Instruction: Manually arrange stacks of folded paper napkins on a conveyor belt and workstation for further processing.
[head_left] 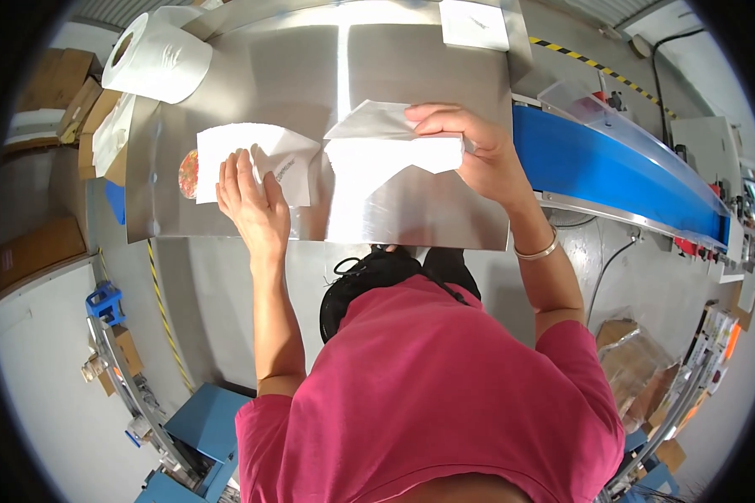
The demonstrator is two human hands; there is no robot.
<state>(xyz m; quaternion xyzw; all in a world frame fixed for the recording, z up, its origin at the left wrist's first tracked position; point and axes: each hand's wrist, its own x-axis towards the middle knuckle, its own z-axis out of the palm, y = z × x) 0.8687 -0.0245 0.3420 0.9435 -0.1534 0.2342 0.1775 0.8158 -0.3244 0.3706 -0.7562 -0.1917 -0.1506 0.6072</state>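
My left hand (254, 201) lies with its fingers stretched out flat over a white printed sheet or bag (298, 172) on the steel table. From under that sheet's left side shows part of a round, red-and-orange patterned thing (189, 174); the rest of it is covered. My right hand (485, 155) pinches the right end of a folded white sheet or bag (377, 126) between thumb and fingers. The piece has a raised flap at its far side and stands close to the table's surface. Whether these white pieces are paper or thin plastic, I cannot tell.
The steel table (268, 75) carries a large white roll (164, 63) at its far left and a stack of white sheets (476, 25) at its far right. A blue conveyor belt (621, 172) with a clear guard runs along the right. Cardboard boxes (38, 243) stand at the left.
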